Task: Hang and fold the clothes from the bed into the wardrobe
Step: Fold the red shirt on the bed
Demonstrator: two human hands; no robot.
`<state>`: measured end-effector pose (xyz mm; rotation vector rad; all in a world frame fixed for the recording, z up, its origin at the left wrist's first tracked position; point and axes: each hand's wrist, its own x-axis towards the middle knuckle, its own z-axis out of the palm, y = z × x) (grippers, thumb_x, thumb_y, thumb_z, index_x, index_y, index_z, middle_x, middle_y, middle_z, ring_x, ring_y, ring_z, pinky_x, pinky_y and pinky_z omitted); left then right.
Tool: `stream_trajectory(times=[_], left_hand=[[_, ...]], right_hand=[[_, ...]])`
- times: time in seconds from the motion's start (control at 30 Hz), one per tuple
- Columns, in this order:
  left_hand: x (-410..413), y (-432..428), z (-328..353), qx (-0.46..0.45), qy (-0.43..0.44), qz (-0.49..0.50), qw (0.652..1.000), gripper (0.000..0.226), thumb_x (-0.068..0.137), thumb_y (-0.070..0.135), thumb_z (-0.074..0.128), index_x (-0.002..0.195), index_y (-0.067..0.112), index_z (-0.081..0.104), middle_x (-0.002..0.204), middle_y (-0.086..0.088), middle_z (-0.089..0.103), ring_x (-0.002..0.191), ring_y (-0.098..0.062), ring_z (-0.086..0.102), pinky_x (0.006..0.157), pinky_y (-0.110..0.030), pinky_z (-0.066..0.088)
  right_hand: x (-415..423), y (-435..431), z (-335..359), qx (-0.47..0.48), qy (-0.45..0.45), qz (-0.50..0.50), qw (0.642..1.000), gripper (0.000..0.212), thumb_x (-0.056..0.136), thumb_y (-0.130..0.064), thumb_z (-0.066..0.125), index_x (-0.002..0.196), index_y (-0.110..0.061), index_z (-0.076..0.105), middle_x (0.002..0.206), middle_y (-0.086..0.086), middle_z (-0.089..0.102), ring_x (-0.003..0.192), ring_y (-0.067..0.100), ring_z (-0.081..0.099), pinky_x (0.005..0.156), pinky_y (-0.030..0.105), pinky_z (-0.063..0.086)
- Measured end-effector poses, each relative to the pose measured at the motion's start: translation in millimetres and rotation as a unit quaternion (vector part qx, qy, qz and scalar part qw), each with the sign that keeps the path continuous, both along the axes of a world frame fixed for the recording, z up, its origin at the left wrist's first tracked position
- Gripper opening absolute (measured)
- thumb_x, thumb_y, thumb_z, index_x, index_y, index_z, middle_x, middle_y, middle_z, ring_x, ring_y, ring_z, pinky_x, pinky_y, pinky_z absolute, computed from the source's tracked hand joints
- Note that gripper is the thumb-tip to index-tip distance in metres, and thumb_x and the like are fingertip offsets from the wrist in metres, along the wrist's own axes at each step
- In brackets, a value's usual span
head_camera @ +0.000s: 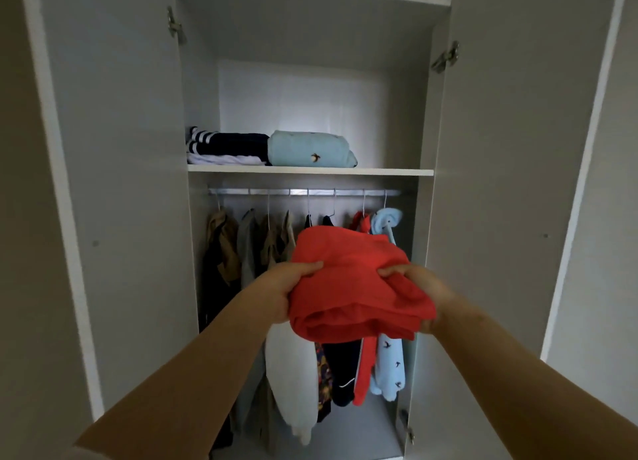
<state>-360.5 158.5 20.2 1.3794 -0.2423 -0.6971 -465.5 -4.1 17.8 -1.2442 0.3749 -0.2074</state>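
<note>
We hold the red fold (355, 287) before the open wardrobe (423, 121), just below the picture's centre; our left hand (281, 288) grips its edge at nine o'clock, curled round the cloth; our right hand (426, 292) grips the edge at three o'clock, fingers dug into the folds. The rolled edge faces us at six o'clock; the far edge at twelve o'clock lies below the rail (276, 192) and covers the middle of the hung clothes (291, 373). Straight up at twelve o'clock runs the shelf (390, 172), its front lip white; on it the striped pile (226, 147) sits against the left wall; the blue fold (310, 149) touches that pile at its three o'clock; from the blue fold's right edge to the wall the board shows bare, with tall room above. The left door (121, 183) at nine o'clock and the right door (500, 183) at three o'clock stand swung wide, well apart from our arms; hanger hooks spread along nearly the whole rail.
</note>
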Motion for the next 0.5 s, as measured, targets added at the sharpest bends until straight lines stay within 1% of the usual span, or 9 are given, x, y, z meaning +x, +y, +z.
stream_trajectory(times=[0.07,0.1,0.13,0.2,0.23,0.3,0.33,0.43,0.5], left_hand=[[26.9,-20.0,9.1,-0.010,-0.010,0.005,1.000,0.047,0.083,0.020,0.067,0.127,0.007,0.055,0.123,-0.018,0.060,0.109,-0.032,0.058,0.086,-0.044,0.047],[40.0,-30.9,15.2,-0.016,-0.014,0.007,1.000,0.044,0.083,0.020,0.066,0.124,0.009,0.056,0.122,-0.018,0.061,0.103,-0.032,0.060,0.084,-0.044,0.048],[52.9,-42.5,22.0,-0.022,-0.018,0.006,1.000,0.039,0.084,0.020,0.066,0.121,0.010,0.058,0.121,-0.017,0.061,0.093,-0.030,0.063,0.079,-0.042,0.049],[81.8,-67.5,35.1,-0.031,-0.027,-0.001,0.999,0.033,0.085,0.021,0.064,0.116,0.009,0.060,0.113,-0.014,0.065,0.073,-0.024,0.064,0.069,-0.039,0.050],[96.9,-80.4,42.1,-0.032,-0.033,-0.005,0.999,0.034,0.085,0.022,0.064,0.116,0.009,0.061,0.106,-0.012,0.066,0.069,-0.024,0.064,0.066,-0.038,0.050],[124.1,-108.0,56.1,-0.033,-0.042,0.002,0.999,0.033,0.084,0.023,0.065,0.115,0.009,0.061,0.092,-0.012,0.067,0.070,-0.025,0.062,0.061,-0.039,0.049],[136.7,-122.5,63.2,-0.036,-0.046,0.008,0.998,0.032,0.084,0.022,0.065,0.113,0.009,0.061,0.089,-0.011,0.067,0.071,-0.025,0.062,0.059,-0.039,0.049],[172.8,-166.8,86.8,-0.043,-0.065,0.008,0.997,0.031,0.085,0.020,0.064,0.114,0.008,0.061,0.099,-0.010,0.067,0.072,-0.024,0.061,0.062,-0.038,0.049],[194.3,-193.9,102.2,-0.051,-0.084,0.005,0.995,0.029,0.087,0.020,0.062,0.113,0.008,0.061,0.095,-0.008,0.067,0.071,-0.022,0.061,0.063,-0.037,0.049]], right_hand=[[29.1,-22.5,5.3,0.011,-0.020,0.003,1.000,0.020,0.082,-0.006,0.055,0.102,-0.009,0.059,0.065,0.012,0.066,0.051,0.025,0.063,0.049,0.028,0.052],[43.9,-34.8,9.1,0.016,-0.033,0.004,0.999,0.016,0.082,-0.006,0.055,0.097,-0.008,0.060,0.062,0.011,0.066,0.050,0.024,0.064,0.048,0.028,0.052],[58.5,-47.0,13.8,0.018,-0.045,0.007,0.999,0.014,0.082,-0.006,0.054,0.095,-0.008,0.061,0.063,0.012,0.066,0.052,0.025,0.064,0.049,0.028,0.052],[87.4,-72.5,23.8,0.017,-0.066,0.021,0.997,0.017,0.082,-0.007,0.054,0.097,-0.006,0.061,0.071,0.014,0.066,0.060,0.027,0.063,0.059,0.031,0.052],[101.7,-85.8,30.2,0.013,-0.074,0.028,0.997,0.017,0.083,-0.008,0.053,0.098,-0.006,0.061,0.073,0.015,0.066,0.063,0.028,0.062,0.062,0.032,0.051],[130.3,-112.9,42.3,0.015,-0.091,0.037,0.995,0.014,0.085,-0.008,0.050,0.094,-0.005,0.061,0.074,0.016,0.064,0.066,0.029,0.060,0.065,0.033,0.049],[144.1,-127.0,48.5,0.017,-0.096,0.040,0.994,0.014,0.086,-0.008,0.049,0.092,-0.004,0.060,0.073,0.016,0.064,0.065,0.028,0.059,0.065,0.033,0.049],[182.8,-171.2,68.5,0.019,-0.117,0.042,0.992,0.016,0.088,-0.008,0.046,0.097,-0.005,0.059,0.070,0.015,0.064,0.063,0.028,0.060,0.066,0.034,0.049],[206.0,-200.7,83.6,0.012,-0.137,0.037,0.990,0.022,0.088,-0.008,0.047,0.108,-0.005,0.057,0.077,0.016,0.064,0.068,0.029,0.061,0.068,0.036,0.052]])
